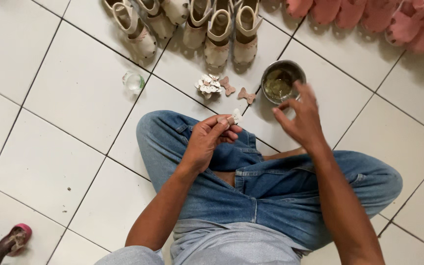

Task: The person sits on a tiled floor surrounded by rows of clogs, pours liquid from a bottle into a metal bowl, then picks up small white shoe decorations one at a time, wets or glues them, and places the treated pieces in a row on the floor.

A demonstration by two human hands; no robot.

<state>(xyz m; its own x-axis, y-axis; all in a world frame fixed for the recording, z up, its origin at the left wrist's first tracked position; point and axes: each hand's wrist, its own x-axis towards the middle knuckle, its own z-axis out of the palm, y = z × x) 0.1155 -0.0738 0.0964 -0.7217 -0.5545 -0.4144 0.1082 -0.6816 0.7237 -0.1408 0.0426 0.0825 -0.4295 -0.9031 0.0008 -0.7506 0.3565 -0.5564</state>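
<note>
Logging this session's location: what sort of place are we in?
Probably a small home shoe workshop: rows of unfinished cream sandals and pink sandals on the tiled floor, and a metal bowl, likely of glue.

Open tile floor (50, 122) at left, only a small clear cup (133, 81) on it. Ahead, cream shoes (217, 34), loose bow pieces (211, 84) and metal bowl (281, 81) crowd the reach.

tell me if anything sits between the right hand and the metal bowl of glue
Nothing visible does. The right hand hovers just below the small round metal bowl of yellowish glue, fingers at its rim. The pink bow-shaped leather pieces lie to the bowl's left, off that path.
</note>
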